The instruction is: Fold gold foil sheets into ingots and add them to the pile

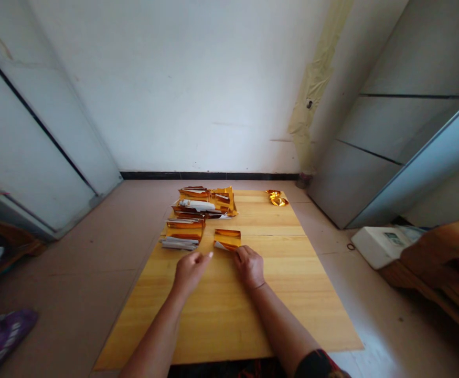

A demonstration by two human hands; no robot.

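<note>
Right hand (249, 266) pinches sheet (229, 238) on worktop (292, 294) by 4 o'clock corner; left hand (192, 270) apart at 8 o'clock, grip unclear. Step: probably folding; next calls for left hand's steadying pinch.

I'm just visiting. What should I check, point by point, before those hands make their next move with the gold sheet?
1. Right hand at the gold sheet's near right corner: ok.
2. Firmness of that hold: cannot tell.
3. Left hand touching the sheet: not ok, it is apart.
4. Sheet apart from the folded bundles on the left: ok.
5. Shiny gold pieces away from both hands: ok.
</note>
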